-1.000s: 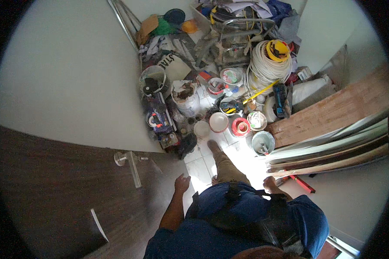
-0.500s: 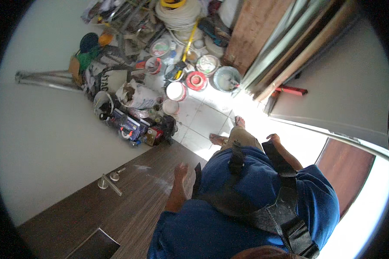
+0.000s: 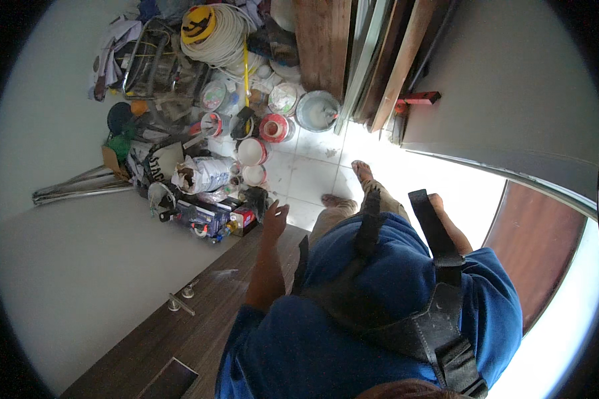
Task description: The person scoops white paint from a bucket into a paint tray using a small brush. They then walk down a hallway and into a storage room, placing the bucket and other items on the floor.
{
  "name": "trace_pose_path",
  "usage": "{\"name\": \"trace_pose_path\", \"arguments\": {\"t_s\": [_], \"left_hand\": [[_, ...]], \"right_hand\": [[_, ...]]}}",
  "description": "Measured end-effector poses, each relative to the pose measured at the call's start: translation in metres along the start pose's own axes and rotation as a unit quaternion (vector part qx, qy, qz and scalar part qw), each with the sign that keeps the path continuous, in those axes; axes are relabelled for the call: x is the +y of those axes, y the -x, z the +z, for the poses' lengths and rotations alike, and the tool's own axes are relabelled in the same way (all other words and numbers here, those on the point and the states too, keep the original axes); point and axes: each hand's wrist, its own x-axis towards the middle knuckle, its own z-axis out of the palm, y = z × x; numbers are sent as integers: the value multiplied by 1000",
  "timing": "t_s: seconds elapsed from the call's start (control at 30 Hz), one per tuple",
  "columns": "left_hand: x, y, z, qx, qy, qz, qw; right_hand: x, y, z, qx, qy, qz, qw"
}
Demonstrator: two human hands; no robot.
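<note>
My left hand (image 3: pixel 275 219) hangs in the air beside the dark wood-grain door (image 3: pixel 206 332), its fingers loosely apart and nothing in them. Beyond that hand lie a black plastic bag (image 3: pixel 254 199) and a red and white box (image 3: pixel 244 217). On the right, my right hand (image 3: pixel 436 203) hangs low in front of the bright floor. A black strap hides part of it, so its fingers do not show well. The door has a metal lever handle (image 3: pixel 185 302), which neither hand touches.
Paint buckets, among them a red-rimmed bucket (image 3: pixel 277 128) and a grey tub (image 3: pixel 318 112), crowd the tiled floor (image 3: pixel 306 174). Behind are a coil of white hose (image 3: pixel 221 41) and upright wooden boards (image 3: pixel 323 40). A metal pole bundle (image 3: pixel 80 185) leans at the left wall.
I have stepped and turned a little; the clutter has shifted left in view. My left hand has swung forward, away from the door. My right hand has moved slightly.
</note>
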Motion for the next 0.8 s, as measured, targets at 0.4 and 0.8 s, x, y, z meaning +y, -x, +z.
{"name": "trace_pose_path", "arguments": {"t_s": [0.4, 0.8], "left_hand": [[-38, -9, 67, -163, -217, -84, 959], [40, -101, 167, -203, -190, -78, 957]], "right_hand": [[100, 10, 140, 110, -256, -2, 960], [202, 88, 271, 41, -215, 259, 941]]}}
